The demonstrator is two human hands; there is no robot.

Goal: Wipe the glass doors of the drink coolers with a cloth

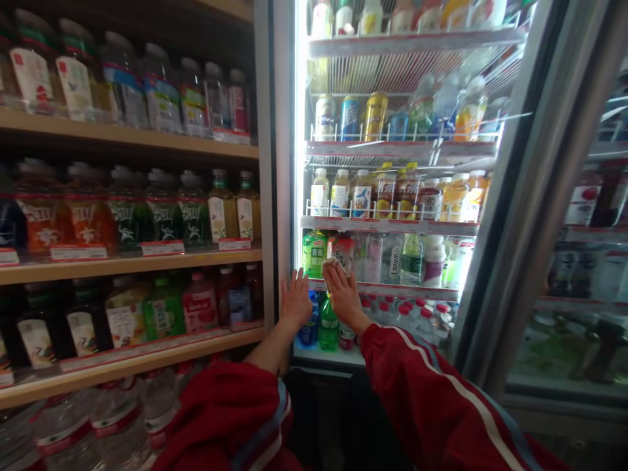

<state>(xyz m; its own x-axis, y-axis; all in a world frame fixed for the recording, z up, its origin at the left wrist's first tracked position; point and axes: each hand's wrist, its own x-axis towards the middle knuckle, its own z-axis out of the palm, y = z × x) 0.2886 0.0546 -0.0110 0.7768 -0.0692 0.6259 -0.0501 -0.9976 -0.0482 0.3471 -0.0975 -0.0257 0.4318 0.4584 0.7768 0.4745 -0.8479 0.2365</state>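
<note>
In the head view, my left hand [295, 299] reaches up with its fingers apart, at the left edge of the lit drinks fridge [390, 224]. It appears to hold nothing. My right hand [345, 298] is bent over a crumpled beige cloth [333, 263], its fingers laid along it. The cloth is in front of a red-labelled bottle [342, 246], with a green bottle [314, 252] just left of it. Whether the cloth touches a glass pane is hard to see. Below my hands stand a blue bottle [308, 330] and a green soda bottle [328, 324].
Wooden shelves [132, 265] of bottled drinks run along the left. More bottles and cans [350, 118] fill the fridge's wire racks. A metal door frame [544, 196] slants down at the right, with another glass-fronted cooler [579, 261] beyond it.
</note>
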